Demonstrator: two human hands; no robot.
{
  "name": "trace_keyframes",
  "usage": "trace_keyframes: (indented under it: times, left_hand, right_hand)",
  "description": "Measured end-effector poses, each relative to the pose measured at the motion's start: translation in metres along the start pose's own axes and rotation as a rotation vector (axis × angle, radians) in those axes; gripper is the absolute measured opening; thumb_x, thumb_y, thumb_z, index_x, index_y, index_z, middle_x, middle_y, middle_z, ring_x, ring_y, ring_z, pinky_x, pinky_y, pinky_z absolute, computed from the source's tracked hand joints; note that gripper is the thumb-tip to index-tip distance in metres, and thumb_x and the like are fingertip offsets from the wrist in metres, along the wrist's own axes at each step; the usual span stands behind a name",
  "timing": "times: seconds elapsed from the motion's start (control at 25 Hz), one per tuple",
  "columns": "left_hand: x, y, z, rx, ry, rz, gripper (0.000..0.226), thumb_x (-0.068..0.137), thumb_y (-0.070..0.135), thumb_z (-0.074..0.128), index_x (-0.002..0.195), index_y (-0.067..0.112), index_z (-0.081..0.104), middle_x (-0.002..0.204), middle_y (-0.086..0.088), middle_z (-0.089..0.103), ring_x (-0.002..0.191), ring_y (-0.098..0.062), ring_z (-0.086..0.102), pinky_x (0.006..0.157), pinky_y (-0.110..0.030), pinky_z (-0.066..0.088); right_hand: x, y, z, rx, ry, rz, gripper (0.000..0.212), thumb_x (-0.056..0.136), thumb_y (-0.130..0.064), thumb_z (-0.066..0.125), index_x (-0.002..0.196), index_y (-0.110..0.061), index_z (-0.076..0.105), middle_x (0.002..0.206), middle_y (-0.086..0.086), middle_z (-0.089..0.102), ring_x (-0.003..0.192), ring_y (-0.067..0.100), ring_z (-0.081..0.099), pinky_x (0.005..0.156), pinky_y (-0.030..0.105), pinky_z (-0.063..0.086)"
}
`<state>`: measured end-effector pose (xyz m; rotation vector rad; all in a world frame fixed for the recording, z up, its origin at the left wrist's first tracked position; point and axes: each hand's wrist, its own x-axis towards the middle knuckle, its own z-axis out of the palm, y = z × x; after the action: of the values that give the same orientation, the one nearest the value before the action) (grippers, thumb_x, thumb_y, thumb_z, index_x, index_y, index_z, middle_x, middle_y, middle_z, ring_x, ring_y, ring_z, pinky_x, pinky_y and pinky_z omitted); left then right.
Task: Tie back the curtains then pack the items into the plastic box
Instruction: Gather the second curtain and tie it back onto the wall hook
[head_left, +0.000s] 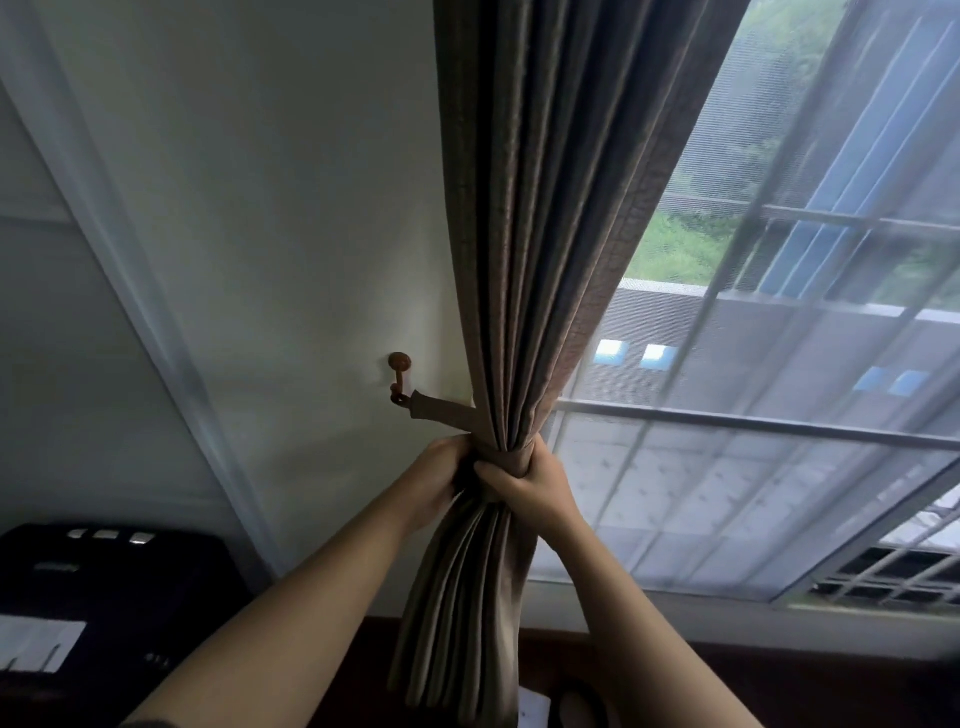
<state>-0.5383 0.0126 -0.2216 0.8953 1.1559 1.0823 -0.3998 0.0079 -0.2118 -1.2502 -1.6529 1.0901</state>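
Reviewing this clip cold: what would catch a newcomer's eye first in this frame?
First, the brown curtain at centre, gathered into a tight bundle where the left hand and right hand clamp it. Just left of the grip, a fabric tieback runs from the bundle to a small brown wall hook. To the right, the bright window with its sheer netting shows greenery outside.

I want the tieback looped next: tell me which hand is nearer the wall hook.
Left. The left hand grips the curtain just below and right of the wall hook, by the tieback; the right hand sits farther right.
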Motion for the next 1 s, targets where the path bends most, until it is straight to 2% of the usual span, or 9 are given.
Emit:
trace_keyframes:
  times: [0.2,0.32,0.4,0.48,0.6,0.68,0.76,0.88,1.0]
  left_hand:
    - [0.001,0.013,0.012,0.124,0.123,-0.075,0.028,0.094,0.012,0.041,0.101,0.005,0.067,0.089,-0.008,0.068,0.076,-0.015,0.064,0.059,-0.021,0.049]
    - [0.006,0.008,0.015,0.039,0.174,-0.118,0.026,0.094,0.012,0.040,0.094,0.007,0.066,0.097,-0.011,0.067,0.076,-0.016,0.062,0.064,-0.025,0.048]
    - [0.010,0.005,0.019,-0.027,0.204,-0.140,0.026,0.095,0.015,0.041,0.097,0.007,0.066,0.103,-0.014,0.066,0.080,-0.017,0.062,0.067,-0.026,0.048]
    - [0.011,0.006,0.024,-0.052,0.258,-0.180,0.027,0.095,0.017,0.042,0.099,0.004,0.065,0.100,-0.014,0.065,0.082,-0.021,0.060,0.067,-0.027,0.047]
    - [0.009,0.007,0.028,-0.079,0.290,-0.186,0.028,0.096,0.015,0.038,0.090,0.004,0.064,0.084,-0.010,0.063,0.073,-0.019,0.057,0.062,-0.027,0.044]
    - [0.009,0.005,0.027,-0.108,0.237,-0.176,0.032,0.095,0.015,0.038,0.102,-0.002,0.064,0.093,-0.017,0.067,0.079,-0.023,0.061,0.066,-0.028,0.047]
    - [0.009,0.004,0.023,-0.106,0.180,-0.167,0.037,0.095,0.015,0.037,0.114,-0.004,0.062,0.109,-0.023,0.065,0.092,-0.027,0.062,0.075,-0.031,0.050]
    - [0.005,0.001,0.020,-0.077,0.173,-0.177,0.037,0.095,0.015,0.035,0.113,-0.003,0.063,0.110,-0.022,0.065,0.098,-0.029,0.061,0.085,-0.035,0.048]
    - [0.006,0.002,0.022,-0.044,0.183,-0.146,0.036,0.096,0.016,0.034,0.109,0.001,0.065,0.113,-0.019,0.065,0.101,-0.027,0.061,0.092,-0.036,0.046]
  right_hand:
    - [0.000,0.001,-0.002,0.202,-0.154,0.097,0.044,0.061,-0.029,0.060,0.105,-0.031,0.057,0.097,-0.001,0.067,0.096,0.017,0.061,0.086,0.039,0.050]
    - [-0.005,0.004,-0.006,0.482,-0.208,0.161,0.037,0.074,-0.008,0.045,0.107,-0.009,0.063,0.099,0.013,0.068,0.096,0.017,0.059,0.083,0.031,0.047]
    - [-0.006,0.009,-0.011,0.498,-0.180,0.164,0.031,0.091,-0.003,0.042,0.103,-0.016,0.067,0.103,0.006,0.068,0.098,0.014,0.060,0.083,0.026,0.047]
    - [-0.001,0.017,-0.015,0.484,-0.163,0.202,0.026,0.096,-0.009,0.047,0.117,-0.021,0.058,0.120,0.001,0.062,0.108,0.015,0.060,0.085,0.026,0.049]
    - [0.014,0.026,-0.026,0.471,-0.236,0.272,0.053,0.092,-0.010,0.057,0.140,-0.016,0.035,0.139,0.003,0.047,0.114,0.017,0.056,0.088,0.028,0.049]
    - [0.027,0.028,-0.034,0.441,-0.312,0.275,0.067,0.080,-0.008,0.063,0.141,-0.012,0.034,0.139,0.009,0.047,0.108,0.018,0.057,0.089,0.031,0.049]
    - [0.038,0.028,-0.039,0.429,-0.402,0.306,0.071,0.070,-0.003,0.058,0.138,-0.011,0.039,0.135,0.007,0.050,0.104,0.017,0.059,0.090,0.033,0.049]
    - [0.049,0.025,-0.044,0.406,-0.531,0.402,0.049,0.079,0.010,0.052,0.123,-0.011,0.052,0.101,0.000,0.065,0.078,0.007,0.062,0.068,0.018,0.050]
    - [0.057,0.021,-0.050,0.251,-0.610,0.381,0.029,0.072,-0.002,0.059,0.100,-0.010,0.063,0.086,0.004,0.060,0.075,0.011,0.054,0.069,0.020,0.043]
